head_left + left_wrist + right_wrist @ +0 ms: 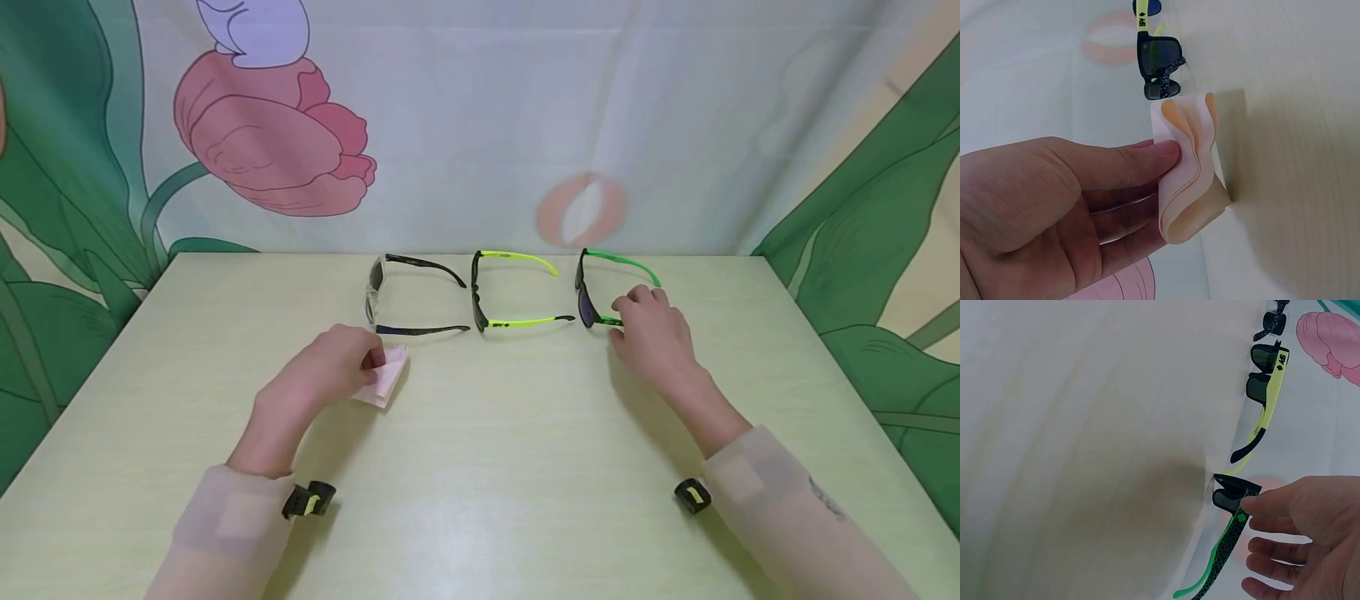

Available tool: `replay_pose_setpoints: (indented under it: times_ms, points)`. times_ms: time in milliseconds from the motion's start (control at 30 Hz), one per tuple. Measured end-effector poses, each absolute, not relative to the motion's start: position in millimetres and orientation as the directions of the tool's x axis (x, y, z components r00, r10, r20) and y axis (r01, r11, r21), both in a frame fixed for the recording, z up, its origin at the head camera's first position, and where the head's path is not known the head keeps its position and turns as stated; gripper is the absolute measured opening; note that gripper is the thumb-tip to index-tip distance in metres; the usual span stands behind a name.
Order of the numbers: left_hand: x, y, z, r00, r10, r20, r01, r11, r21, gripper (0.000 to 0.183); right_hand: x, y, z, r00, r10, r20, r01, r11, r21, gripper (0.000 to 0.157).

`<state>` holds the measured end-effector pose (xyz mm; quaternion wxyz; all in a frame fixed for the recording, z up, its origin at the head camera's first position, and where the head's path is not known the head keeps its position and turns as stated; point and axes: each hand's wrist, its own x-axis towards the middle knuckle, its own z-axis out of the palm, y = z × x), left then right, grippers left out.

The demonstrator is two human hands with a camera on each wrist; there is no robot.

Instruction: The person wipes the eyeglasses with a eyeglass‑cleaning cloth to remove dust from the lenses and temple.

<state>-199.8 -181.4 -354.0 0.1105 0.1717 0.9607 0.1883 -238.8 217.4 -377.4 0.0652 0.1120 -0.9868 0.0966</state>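
Note:
My left hand (322, 371) pinches a folded pale pink cloth (1185, 162) between thumb and fingers, just over the table. In the left wrist view the cloth's layers bulge in loops. At the right, my right hand (656, 333) is at the sunglasses with green temples (587, 307). Its thumb (1266, 503) appears to touch the near temple by the hinge, with the other fingers loosely extended. These sunglasses stand unfolded, lenses facing left. Beyond the cloth are sunglasses with a clear frame and dark temples (420, 332); sunglasses with yellow temples (525, 322) stand in the middle.
The three pairs form a row near the back edge of the pale wooden table (480, 467). Behind it hangs a curtain (465, 125) printed with flowers and leaves. Small black devices with yellow marks are by both wrists.

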Motion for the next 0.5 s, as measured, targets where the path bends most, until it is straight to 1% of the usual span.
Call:
replay_pose_setpoints:
  times_ms: [100, 333, 500]
  points:
    - [-199.6, -178.9, -353.5, -0.916, 0.375, -0.144, 0.292, 0.868, 0.402, 0.007, -241.0, 217.8, -377.8, -0.963, -0.218, 0.156, -0.243, 0.956, -0.166, 0.031]
    - [-199.4, -175.4, -354.3, -0.913, 0.38, -0.148, 0.298, 0.869, 0.396, 0.008, -248.5, 217.9, -381.3, -0.955, -0.257, 0.147, -0.285, 0.931, -0.226, 0.027]
    - [-200.2, -174.2, -355.4, -0.911, 0.382, -0.154, 0.3, 0.871, 0.389, 0.007, -253.3, 217.8, -384.4, -0.955, -0.261, 0.143, -0.29, 0.923, -0.252, 0.025]
